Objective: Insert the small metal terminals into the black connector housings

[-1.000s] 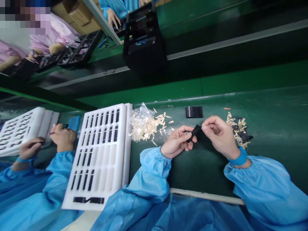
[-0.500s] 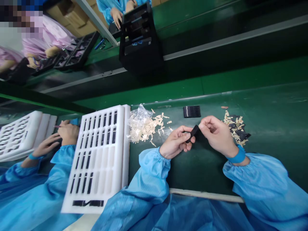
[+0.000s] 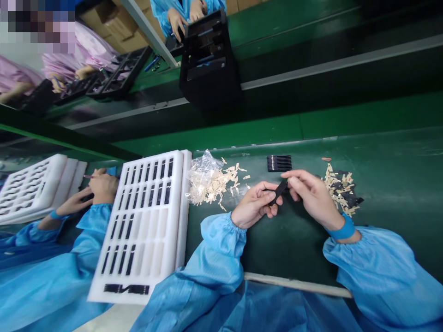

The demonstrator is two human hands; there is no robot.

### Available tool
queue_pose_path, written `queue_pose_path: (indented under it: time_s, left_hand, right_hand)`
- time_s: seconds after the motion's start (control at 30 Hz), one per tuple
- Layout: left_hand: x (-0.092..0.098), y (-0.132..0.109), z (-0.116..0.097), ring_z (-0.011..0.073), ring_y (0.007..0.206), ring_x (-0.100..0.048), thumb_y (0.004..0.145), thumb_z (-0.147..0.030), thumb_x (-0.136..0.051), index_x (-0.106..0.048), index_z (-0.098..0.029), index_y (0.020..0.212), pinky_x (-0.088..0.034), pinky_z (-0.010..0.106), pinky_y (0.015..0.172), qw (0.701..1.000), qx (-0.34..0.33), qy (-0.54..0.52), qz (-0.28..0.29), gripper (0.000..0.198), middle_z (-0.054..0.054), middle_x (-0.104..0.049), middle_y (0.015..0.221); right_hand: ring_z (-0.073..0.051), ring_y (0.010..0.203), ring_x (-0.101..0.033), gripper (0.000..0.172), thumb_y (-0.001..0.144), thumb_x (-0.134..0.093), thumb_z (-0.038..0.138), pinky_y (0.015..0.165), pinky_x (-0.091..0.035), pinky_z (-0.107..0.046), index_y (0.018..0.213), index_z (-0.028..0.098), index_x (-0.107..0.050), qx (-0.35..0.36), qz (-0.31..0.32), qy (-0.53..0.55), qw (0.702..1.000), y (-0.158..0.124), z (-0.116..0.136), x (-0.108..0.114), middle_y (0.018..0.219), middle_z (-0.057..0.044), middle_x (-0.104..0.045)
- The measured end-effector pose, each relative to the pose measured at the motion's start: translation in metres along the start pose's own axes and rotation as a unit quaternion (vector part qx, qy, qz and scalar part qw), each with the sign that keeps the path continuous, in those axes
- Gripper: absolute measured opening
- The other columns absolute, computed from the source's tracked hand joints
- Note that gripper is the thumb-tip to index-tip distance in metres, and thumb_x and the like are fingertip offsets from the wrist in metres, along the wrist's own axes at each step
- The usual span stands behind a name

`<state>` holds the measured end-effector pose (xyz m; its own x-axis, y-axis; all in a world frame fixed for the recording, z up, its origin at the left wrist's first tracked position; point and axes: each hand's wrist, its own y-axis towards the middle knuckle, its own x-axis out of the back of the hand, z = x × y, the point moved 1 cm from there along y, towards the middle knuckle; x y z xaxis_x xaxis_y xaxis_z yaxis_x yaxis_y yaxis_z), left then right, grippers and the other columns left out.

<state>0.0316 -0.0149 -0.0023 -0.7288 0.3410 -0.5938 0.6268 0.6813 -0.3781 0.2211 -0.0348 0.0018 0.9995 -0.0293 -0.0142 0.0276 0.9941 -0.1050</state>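
Observation:
My left hand (image 3: 254,206) pinches the lower end of a small black strip part (image 3: 279,190) above the green table. The fingers of my right hand (image 3: 309,193) close on the upper end of the same part. A row of black strips (image 3: 278,163) lies just beyond my hands. A heap of small beige pieces beside a clear plastic bag (image 3: 207,179) lies to the left of my left hand. At my right wrist sits a pile of beige and black scraps (image 3: 341,187). A white foam tray (image 3: 145,226) with slots, several holding black strips, stands at the left.
A co-worker in blue sleeves has both hands (image 3: 100,186) at another white foam tray (image 3: 32,186) on the far left. Beyond the green ledge stands a black rack (image 3: 207,55); other people handle black trays (image 3: 110,78) there. The table's near edge (image 3: 297,285) is under my arms.
My right hand's fingers have stretched forward along the black part, from a tighter pinch. The co-worker's hands have shifted at the left tray.

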Motion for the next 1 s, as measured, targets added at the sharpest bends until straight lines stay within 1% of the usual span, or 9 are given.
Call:
queue_pose_path:
  time_s: [0.1, 0.2, 0.33, 0.47, 0.53, 0.6, 0.77, 0.9, 1.0]
  left_hand:
    - [0.001, 0.0, 0.001, 0.0076, 0.055, -0.066, 0.086, -0.035, -0.08, -0.057, -0.014, 0.11, -0.049, 0.013, 0.046, 1.0, -0.001, -0.008, 0.023, 0.039, 0.002, -0.071, 0.082]
    - [0.003, -0.001, 0.003, 0.009, 0.054, -0.067, 0.087, -0.034, -0.078, -0.056, -0.015, 0.109, -0.049, 0.014, 0.045, 0.999, 0.007, -0.006, 0.052, 0.037, 0.002, -0.071, 0.08]
    - [0.003, -0.001, 0.004, 0.009, 0.051, -0.066, 0.088, -0.034, -0.077, -0.056, -0.015, 0.109, -0.048, 0.014, 0.042, 0.996, 0.02, -0.008, 0.082, 0.035, 0.002, -0.071, 0.079]
    - [0.002, -0.001, 0.003, 0.0089, 0.05, -0.064, 0.086, -0.037, -0.08, -0.056, -0.015, 0.106, -0.045, 0.014, 0.04, 0.996, 0.038, -0.009, 0.081, 0.038, 0.002, -0.07, 0.077]
    - [0.002, -0.001, 0.003, 0.0081, 0.049, -0.063, 0.085, -0.037, -0.081, -0.056, -0.016, 0.107, -0.044, 0.013, 0.04, 0.997, 0.037, -0.011, 0.065, 0.039, 0.001, -0.069, 0.077]
    - [0.002, -0.001, 0.002, 0.0071, 0.049, -0.062, 0.085, -0.037, -0.081, -0.056, -0.016, 0.108, -0.042, 0.012, 0.039, 0.998, 0.026, -0.016, 0.048, 0.039, 0.0, -0.068, 0.077]
    - [0.002, -0.001, 0.001, 0.0056, 0.048, -0.06, 0.082, -0.039, -0.083, -0.058, -0.015, 0.108, -0.039, 0.012, 0.039, 0.999, 0.026, -0.025, 0.031, 0.043, 0.0, -0.068, 0.078]
    - [0.002, 0.0, 0.0, 0.0071, 0.051, -0.064, 0.08, -0.039, -0.085, -0.059, -0.014, 0.108, -0.044, 0.014, 0.043, 1.0, 0.011, -0.006, 0.001, 0.046, 0.001, -0.07, 0.078]
    - [0.0, 0.001, 0.0, 0.0093, 0.054, -0.067, 0.08, -0.043, -0.084, -0.058, -0.014, 0.11, -0.05, 0.017, 0.047, 1.0, -0.012, 0.027, -0.008, 0.048, 0.003, -0.072, 0.081]
  right_hand:
    - [-0.013, 0.059, -0.051, 0.04, 0.098, -0.062, 0.053, 0.058, -0.042, -0.027, 0.115, 0.019, -0.07, -0.01, 0.075, 0.018, 0.997, -0.007, -0.001, -0.006, 0.068, 0.0, -0.062]
    - [-0.014, 0.056, -0.05, 0.037, 0.096, -0.063, 0.057, 0.056, -0.041, -0.028, 0.102, 0.021, -0.068, -0.037, 0.074, 0.104, 0.991, -0.013, -0.003, -0.013, 0.062, 0.002, -0.056]
    - [-0.012, 0.052, -0.049, 0.038, 0.089, -0.072, 0.058, 0.053, -0.042, -0.026, 0.085, 0.021, -0.065, -0.104, 0.072, 0.224, 0.966, -0.014, 0.0, -0.019, 0.059, 0.005, -0.044]
    - [-0.009, 0.048, -0.044, 0.04, 0.087, -0.073, 0.057, 0.052, -0.043, -0.026, 0.078, 0.019, -0.065, -0.146, 0.075, 0.26, 0.951, -0.011, 0.003, -0.02, 0.058, 0.007, -0.037]
    - [-0.011, 0.051, -0.048, 0.041, 0.09, -0.07, 0.06, 0.052, -0.044, -0.026, 0.084, 0.019, -0.067, -0.134, 0.069, 0.25, 0.956, -0.011, 0.001, -0.02, 0.059, 0.006, -0.04]
    - [-0.012, 0.056, -0.054, 0.04, 0.092, -0.067, 0.06, 0.054, -0.043, -0.026, 0.095, 0.02, -0.07, -0.092, 0.061, 0.214, 0.971, -0.012, -0.002, -0.019, 0.062, 0.004, -0.05]
    - [-0.016, 0.065, -0.062, 0.034, 0.093, -0.07, 0.052, 0.062, -0.049, -0.029, 0.107, 0.022, -0.071, -0.008, 0.038, 0.058, 0.998, -0.015, -0.005, -0.021, 0.071, -0.001, -0.067]
    - [-0.018, 0.071, -0.068, 0.035, 0.09, -0.073, 0.048, 0.07, -0.055, -0.032, 0.113, 0.022, -0.069, 0.001, 0.034, -0.004, 0.999, -0.013, 0.0, -0.019, 0.076, -0.001, -0.07]
    - [-0.017, 0.069, -0.067, 0.034, 0.091, -0.073, 0.047, 0.067, -0.055, -0.03, 0.113, 0.021, -0.071, -0.013, 0.054, -0.014, 0.998, -0.009, -0.001, -0.012, 0.074, -0.001, -0.07]
